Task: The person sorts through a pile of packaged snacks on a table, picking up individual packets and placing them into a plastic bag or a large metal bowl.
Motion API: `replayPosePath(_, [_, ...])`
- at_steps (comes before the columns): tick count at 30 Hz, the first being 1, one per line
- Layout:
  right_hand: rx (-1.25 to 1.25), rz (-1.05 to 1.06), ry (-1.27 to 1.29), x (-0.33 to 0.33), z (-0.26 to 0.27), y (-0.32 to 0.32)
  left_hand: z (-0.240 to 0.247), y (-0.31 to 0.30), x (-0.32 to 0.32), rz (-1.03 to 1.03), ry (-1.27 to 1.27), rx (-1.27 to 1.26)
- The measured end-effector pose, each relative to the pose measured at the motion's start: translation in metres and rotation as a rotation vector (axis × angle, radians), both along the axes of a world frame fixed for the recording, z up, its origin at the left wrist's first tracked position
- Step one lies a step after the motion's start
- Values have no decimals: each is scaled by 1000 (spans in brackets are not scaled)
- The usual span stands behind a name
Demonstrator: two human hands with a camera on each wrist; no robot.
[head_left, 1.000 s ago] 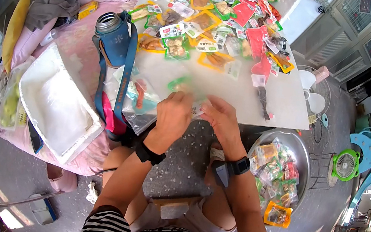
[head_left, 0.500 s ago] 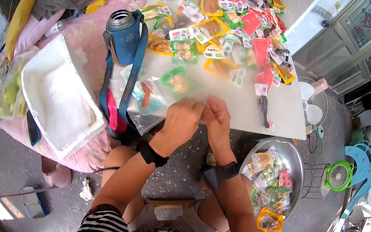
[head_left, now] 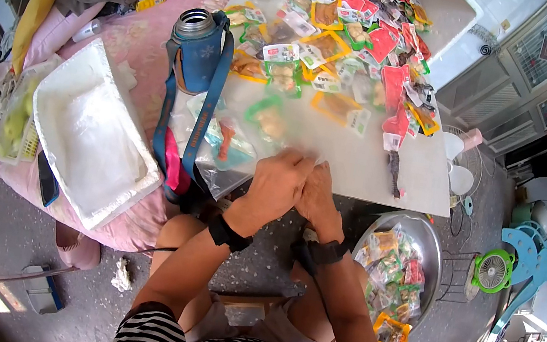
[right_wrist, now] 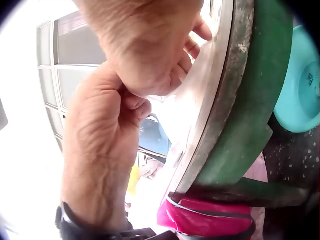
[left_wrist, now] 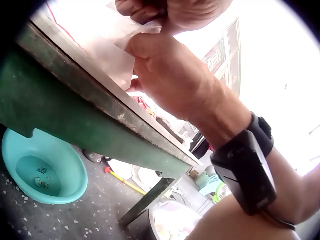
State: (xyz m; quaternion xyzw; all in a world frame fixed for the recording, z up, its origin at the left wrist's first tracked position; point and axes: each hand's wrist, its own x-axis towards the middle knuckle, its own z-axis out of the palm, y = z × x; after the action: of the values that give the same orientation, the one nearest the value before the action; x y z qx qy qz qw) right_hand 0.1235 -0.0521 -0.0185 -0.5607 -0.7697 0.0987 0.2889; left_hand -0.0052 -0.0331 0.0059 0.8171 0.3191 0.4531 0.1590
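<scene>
My left hand and right hand meet at the table's front edge, fingers curled inward. Between them they pinch a clear plastic bag, which spreads as a pale translucent sheet over the edge in the left wrist view. That view has the right hand just below the left hand. In the right wrist view the hands overlap and mostly hide what they grip. Beyond them on the table, a blurred green-edged food pouch with pale chunks lies close to the left hand.
Many sealed food pouches are heaped across the white table. A blue flask stands left, near loose clear plastic. A metal basin of packets sits at right, a foam box at left. Beneath is a turquoise tub.
The hands have come from apart to pressed together at the fingers. The green-edged pouch has shifted leftward from the hands. The whole view has swung slightly left.
</scene>
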Motion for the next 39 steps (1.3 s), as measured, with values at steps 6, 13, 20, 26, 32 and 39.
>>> replayPosePath(6, [136, -31, 119, 0, 6, 6, 8, 11, -9, 173, 70, -79])
replayPosePath(13, [-190, -266, 656, 18, 65, 57, 0, 10, -7, 173, 129, -83])
replayPosePath(20, [141, -289, -98, 8, 51, 182, -1, 7, -18, 184, 246, -143])
replayPosePath(26, [73, -220, -318, -18, 43, 235, -7, 7, -13, 192, 307, -152])
replayPosePath(32, [32, -115, -332, 0, 60, 224, -7, 8, -15, 207, 311, -139])
replayPosePath(39, [-183, -318, -183, 57, 110, 135, 5, 11, -19, 204, 316, -161])
